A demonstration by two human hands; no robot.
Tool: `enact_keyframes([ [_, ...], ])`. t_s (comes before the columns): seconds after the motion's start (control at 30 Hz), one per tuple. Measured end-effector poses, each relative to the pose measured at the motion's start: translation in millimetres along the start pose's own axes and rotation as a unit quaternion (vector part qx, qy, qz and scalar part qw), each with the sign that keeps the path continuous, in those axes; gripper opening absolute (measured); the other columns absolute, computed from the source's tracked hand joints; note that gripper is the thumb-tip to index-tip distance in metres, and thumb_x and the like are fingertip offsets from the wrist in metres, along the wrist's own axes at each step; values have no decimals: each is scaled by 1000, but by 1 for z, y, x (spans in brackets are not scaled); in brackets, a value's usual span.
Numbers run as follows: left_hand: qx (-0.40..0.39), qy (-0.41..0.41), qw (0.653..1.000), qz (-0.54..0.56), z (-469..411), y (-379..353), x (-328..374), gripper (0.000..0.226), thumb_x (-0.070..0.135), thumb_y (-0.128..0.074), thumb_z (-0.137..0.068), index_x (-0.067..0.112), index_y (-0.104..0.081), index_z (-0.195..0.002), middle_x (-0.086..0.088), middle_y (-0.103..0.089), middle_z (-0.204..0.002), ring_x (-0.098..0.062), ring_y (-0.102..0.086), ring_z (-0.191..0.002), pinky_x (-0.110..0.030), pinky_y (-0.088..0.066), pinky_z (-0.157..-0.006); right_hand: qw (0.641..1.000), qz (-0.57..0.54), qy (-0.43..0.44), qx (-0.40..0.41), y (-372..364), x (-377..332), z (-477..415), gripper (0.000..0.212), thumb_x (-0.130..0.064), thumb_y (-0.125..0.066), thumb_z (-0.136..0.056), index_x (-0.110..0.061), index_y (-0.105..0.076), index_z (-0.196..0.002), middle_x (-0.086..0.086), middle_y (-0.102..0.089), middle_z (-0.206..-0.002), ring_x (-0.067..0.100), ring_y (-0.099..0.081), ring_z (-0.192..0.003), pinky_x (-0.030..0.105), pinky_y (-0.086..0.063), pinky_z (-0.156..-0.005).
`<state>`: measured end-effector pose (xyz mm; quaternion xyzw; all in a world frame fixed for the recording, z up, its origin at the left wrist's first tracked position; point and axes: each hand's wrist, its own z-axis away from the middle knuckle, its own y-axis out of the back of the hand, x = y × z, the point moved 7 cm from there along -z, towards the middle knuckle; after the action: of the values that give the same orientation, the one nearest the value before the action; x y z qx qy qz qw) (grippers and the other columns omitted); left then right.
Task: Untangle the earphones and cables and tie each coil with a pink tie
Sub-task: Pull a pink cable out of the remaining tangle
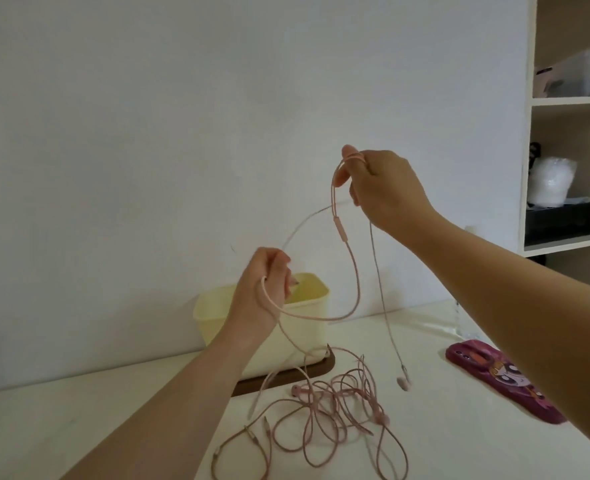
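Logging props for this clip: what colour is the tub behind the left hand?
Pale yellow; the tub shows best in the head view, the only one.

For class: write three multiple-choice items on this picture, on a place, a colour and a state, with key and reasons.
1. Where is the magenta cartoon-printed phone case? A on a shelf; B on the white table, right of the tangled pink cables; C on the floor.
2. What colour is the plastic box behind the left hand? A pale yellow; B blue; C black.
3. What does the raised right hand do? A lies flat; B holds the pink earphone cable; C hangs empty.
Key: 1 B, it lies on the tabletop; 2 A, its walls are yellow; 3 B, cable loops over its fingers.
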<state>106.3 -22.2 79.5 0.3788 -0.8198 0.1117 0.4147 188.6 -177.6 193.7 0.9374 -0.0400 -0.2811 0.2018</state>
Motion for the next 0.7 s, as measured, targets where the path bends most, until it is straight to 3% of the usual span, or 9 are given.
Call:
enact_keyframes([
  [0.17, 96, -43, 994, -3, -19, 56, 40, 25, 10, -32, -102, 16, -44, -80, -4, -41, -62, 2, -42, -41, -11, -39, -48, 997, -28, 4, -75, -25, -22, -2, 51, -41, -28, -102, -17, -67, -79, -5, -66, -63, 0, -51, -45, 24, -37, -58],
  [0.27, 129, -57, 989, -48, -27, 90, 61, 23, 15, -32, -102, 17, -44, -82, -2, -41, -65, -3, -43, -45, -11, -38, -45, 984, -127, -8, -123, -45, -41, -3, 52, -39, -30, -102, -11, -68, -81, 0, -59, -54, 9, -60, -53, 23, -46, -58],
  [0.33, 142, -73, 982, -106, -28, 110, 74, 19, 18, -32, -102, 12, -45, -89, -1, -42, -67, -11, -42, -49, -10, -36, -42, 970, -180, -19, -161, -63, -56, -1, 51, -38, -30, -102, -8, -66, -85, 0, -51, -48, 14, -61, -49, 23, -47, -56],
  [0.57, 159, -88, 953, -243, -10, 180, 96, 19, 23, -33, -102, 10, -46, -98, -1, -47, -73, -16, -51, -60, -8, -42, -48, 946, -222, 2, -238, -122, -120, 7, 51, -40, -29, -102, -9, -67, -87, -1, -41, -50, 12, -53, -42, 28, -46, -60],
  [0.63, 157, -85, 945, -273, -2, 200, 94, 18, 22, -33, -102, 10, -46, -97, -1, -47, -72, -19, -52, -62, -16, -50, -56, 928, -228, 2, -294, -148, -128, 19, 50, -39, -30, -103, -6, -66, -92, -2, -38, -50, 11, -43, -39, 26, -41, -54],
  [0.7, 155, -82, 932, -317, 9, 221, 88, 18, 23, -33, -101, 11, -46, -96, 0, -50, -73, -24, -56, -67, -38, -55, -69, 895, -213, -3, -393, -183, -127, 42, 49, -39, -30, -103, -4, -64, -101, -3, -34, -52, 10, -33, -40, 22, -31, -48],
])
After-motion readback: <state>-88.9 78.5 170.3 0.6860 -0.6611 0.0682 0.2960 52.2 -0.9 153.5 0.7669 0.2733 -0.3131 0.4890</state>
